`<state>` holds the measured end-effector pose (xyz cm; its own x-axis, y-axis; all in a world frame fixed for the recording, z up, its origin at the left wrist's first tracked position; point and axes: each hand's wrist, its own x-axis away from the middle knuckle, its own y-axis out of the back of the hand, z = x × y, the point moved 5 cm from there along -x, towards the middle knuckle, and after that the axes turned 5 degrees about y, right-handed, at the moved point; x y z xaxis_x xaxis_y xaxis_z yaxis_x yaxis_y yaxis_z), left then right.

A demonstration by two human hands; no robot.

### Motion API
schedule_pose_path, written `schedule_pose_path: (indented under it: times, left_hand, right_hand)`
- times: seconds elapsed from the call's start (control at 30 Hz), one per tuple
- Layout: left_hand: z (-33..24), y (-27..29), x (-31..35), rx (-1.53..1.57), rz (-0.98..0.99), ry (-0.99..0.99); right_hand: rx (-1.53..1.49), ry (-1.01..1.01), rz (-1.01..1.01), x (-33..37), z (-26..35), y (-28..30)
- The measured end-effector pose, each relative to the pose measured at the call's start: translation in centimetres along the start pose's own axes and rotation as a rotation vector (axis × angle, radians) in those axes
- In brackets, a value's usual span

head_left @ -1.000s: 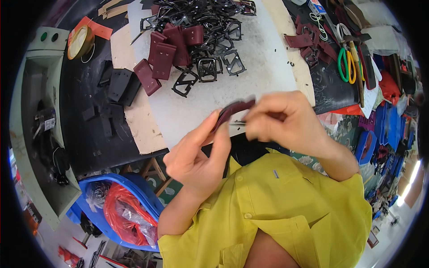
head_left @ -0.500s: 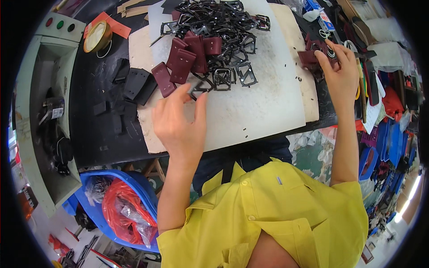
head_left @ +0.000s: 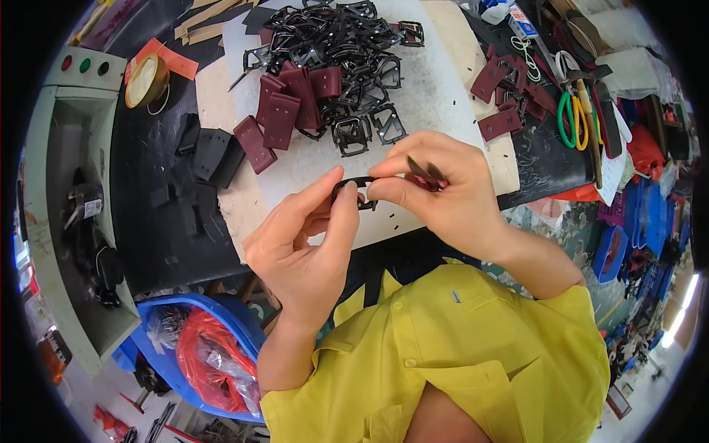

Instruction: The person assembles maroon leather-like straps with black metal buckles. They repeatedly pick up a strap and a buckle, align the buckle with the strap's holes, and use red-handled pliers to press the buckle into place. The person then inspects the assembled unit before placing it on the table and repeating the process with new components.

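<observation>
In front of me, over the near part of the white board (head_left: 284, 173), both my hands meet at a black metal buckle frame (head_left: 357, 180). My left hand (head_left: 303, 240) pinches it between thumb and fingers from the left. From the right, the thumb and index fingertip of my right hand (head_left: 454, 188) press together at its edge. Tucked in that hand's other fingers is a dark flat piece with reddish edges (head_left: 427, 173), its kind unclear. Beyond my hands lie several maroon folded leather tabs (head_left: 281, 122) against a big heap of black buckle frames (head_left: 332, 44).
More maroon tabs with buckles (head_left: 502, 122) lie at the right. Green- and yellow-handled tools (head_left: 567, 122) are beside them. Black folded pieces (head_left: 216, 156) and a bowl of white stuff (head_left: 146, 81) are at left. A blue tub (head_left: 244, 325) stands below the table edge.
My left hand has lifted a buckle from beside the maroon tabs and drawn it nearer. My right hand has come from the right-hand pile with a dark piece and now meets it.
</observation>
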<state>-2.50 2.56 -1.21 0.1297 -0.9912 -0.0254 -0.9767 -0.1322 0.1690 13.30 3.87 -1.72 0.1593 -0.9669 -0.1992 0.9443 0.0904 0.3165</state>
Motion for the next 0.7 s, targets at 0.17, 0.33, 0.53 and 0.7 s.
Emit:
schedule_pose_path:
  times: [0.17,0.33,0.53,0.7]
  left_hand:
    - [0.1,-0.3,0.3,0.014,0.004,0.053]
    - [0.3,-0.1,0.1,0.017,0.004,0.093]
    - [-0.6,-0.4,0.6,-0.132,-0.042,-0.119]
    - [1.0,-0.7,0.3,0.227,0.135,0.348]
  right_hand:
    - [0.295,0.402,-0.142,2.0,1.5,-0.2]
    - [0.350,0.423,0.009,1.9,2.1,0.0]
    - [0.342,0.479,-0.008,2.1,2.0,0.3]
    - [0.367,0.590,0.034,1.4,2.0,0.6]
